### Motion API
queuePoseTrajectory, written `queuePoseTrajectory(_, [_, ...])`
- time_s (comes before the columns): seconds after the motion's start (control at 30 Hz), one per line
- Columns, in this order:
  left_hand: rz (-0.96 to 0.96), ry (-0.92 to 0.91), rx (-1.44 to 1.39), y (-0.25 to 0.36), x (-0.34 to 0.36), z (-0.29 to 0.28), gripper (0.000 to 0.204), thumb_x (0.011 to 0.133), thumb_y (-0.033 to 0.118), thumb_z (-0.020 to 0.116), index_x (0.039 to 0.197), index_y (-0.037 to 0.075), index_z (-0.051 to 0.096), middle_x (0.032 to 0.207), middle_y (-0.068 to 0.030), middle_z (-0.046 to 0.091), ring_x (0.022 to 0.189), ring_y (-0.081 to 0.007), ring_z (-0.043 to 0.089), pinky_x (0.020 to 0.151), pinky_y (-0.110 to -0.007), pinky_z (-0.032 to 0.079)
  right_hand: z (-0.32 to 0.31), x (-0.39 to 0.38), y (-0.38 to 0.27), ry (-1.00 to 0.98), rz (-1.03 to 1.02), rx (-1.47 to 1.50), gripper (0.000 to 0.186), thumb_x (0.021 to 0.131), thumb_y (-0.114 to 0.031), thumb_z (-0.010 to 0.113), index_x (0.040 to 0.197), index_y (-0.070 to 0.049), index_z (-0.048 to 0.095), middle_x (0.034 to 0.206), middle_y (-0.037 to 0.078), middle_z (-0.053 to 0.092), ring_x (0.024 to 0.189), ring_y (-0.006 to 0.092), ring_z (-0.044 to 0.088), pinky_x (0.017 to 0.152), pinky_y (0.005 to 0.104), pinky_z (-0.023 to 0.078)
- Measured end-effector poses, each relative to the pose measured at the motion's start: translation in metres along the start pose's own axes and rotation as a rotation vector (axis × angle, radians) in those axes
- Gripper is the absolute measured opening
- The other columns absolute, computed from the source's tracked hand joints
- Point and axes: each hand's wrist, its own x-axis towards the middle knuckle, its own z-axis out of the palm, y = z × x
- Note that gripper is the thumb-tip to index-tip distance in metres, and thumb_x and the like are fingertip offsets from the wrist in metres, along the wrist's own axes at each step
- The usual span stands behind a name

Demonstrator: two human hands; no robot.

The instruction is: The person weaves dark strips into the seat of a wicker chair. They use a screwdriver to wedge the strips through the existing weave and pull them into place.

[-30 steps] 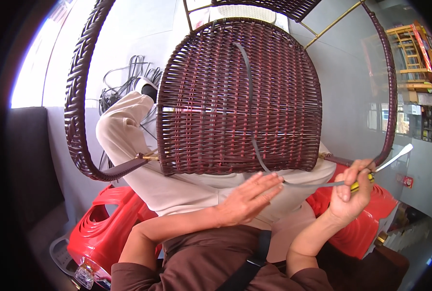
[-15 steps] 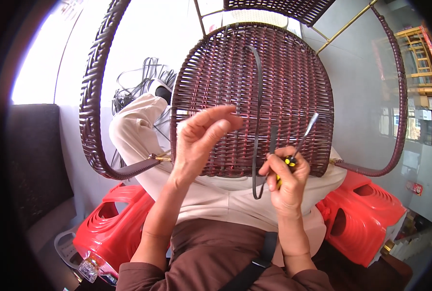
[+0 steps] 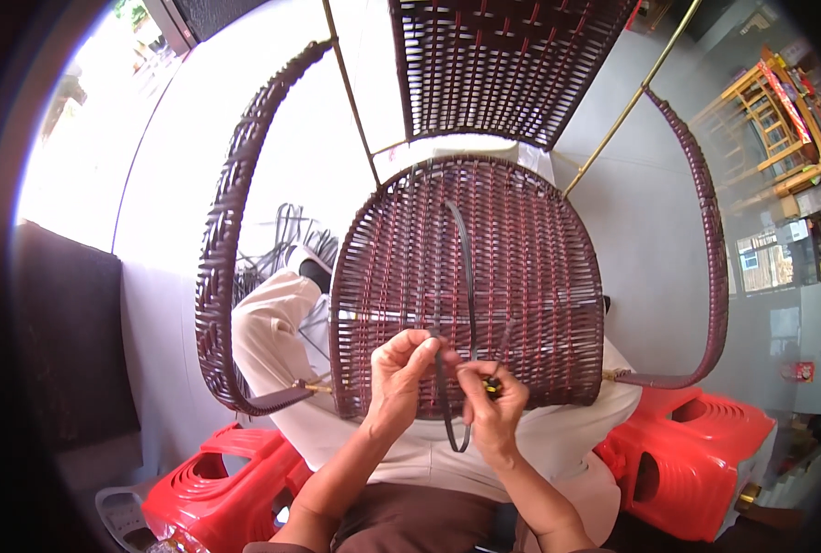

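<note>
Woven chair seat [image 3: 521,276] propped on the lap, left hand [image 3: 401,378] pinching a dark strip [image 3: 466,276] looped near its front, right hand [image 3: 493,405] closed around a tool [image 3: 501,355], red stools [image 3: 696,461] either side

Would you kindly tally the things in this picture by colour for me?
Maroon chair: 1
Dark strand: 1
Red stools: 2
Total: 4

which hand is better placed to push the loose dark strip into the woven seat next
Probably the left hand: its fingers pinch the dark plastic weaving strip right at the dark red woven wicker chair seat. The right hand grips a yellow-handled pointed tool, so it looks better suited to opening a gap.
</note>
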Motion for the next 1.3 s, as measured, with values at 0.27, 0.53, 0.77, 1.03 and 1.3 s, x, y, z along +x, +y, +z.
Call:
queuePoseTrajectory(0.27, [0.055,0.039,0.028,0.021,0.005,-0.012,0.009,0.092,0.013,0.049,0.088,0.005,0.052,0.072,-0.0046,0.057,0.057,-0.0123,0.058,0.048,-0.021,0.047,0.007,0.144,-0.032,0.058,-0.555,-0.392,0.027,0.079,-0.019,0.068,0.094,0.003,0.064,0.075,0.01,0.066,0.058,0.0125,0.059,0.049,0.0258,0.045])
queuePoseTrajectory(0.53, [0.054,0.064,0.159,0.014,-0.001,-0.018,0.011,0.092,0.016,0.05,0.088,0.006,0.051,0.066,-0.0021,0.056,0.048,-0.0064,0.048,0.04,-0.017,0.034,0.03,0.199,-0.033,-0.23,0.076,-0.068,0.023,0.073,-0.019,0.072,0.077,0.0,0.06,0.06,0.011,0.063,0.031,0.0027,0.036,0.027,0.0186,0.022])
queuePoseTrajectory(0.77, [0.118,0.076,0.193,0.016,0.012,-0.017,0.009,0.092,0.016,0.05,0.089,0.008,0.054,0.06,-0.0001,0.053,0.038,-0.0029,0.031,0.035,-0.016,0.021,-0.012,0.223,-0.018,-0.194,0.331,0.175,0.01,0.073,-0.009,0.07,0.079,-0.003,0.064,0.059,0.002,0.06,0.033,0.0023,0.038,0.03,0.0177,0.026])
queuePoseTrajectory(1.03, [0.143,0.121,0.097,0.036,0.049,-0.006,0.009,0.09,0.011,0.049,0.089,0.004,0.055,0.063,0.0017,0.052,0.045,-0.0023,0.036,0.04,-0.016,0.024,0.007,0.168,-0.014,-0.244,0.096,0.08,0.018,0.077,-0.002,0.064,0.093,-0.006,0.056,0.068,0.009,0.063,0.035,0.0017,0.036,0.031,0.0159,0.024])
queuePoseTrajectory(1.3, [0.255,0.004,0.122,0.067,0.14,0.028,0.01,0.089,0.012,0.051,0.089,0.002,0.053,0.069,-0.0062,0.059,0.046,-0.0086,0.049,0.04,-0.019,0.037,0.055,0.096,0.046,0.02,0.036,0.186,0.018,0.075,0.001,0.06,0.087,-0.005,0.048,0.068,0.006,0.059,0.038,0.006,0.045,0.033,0.0175,0.031])
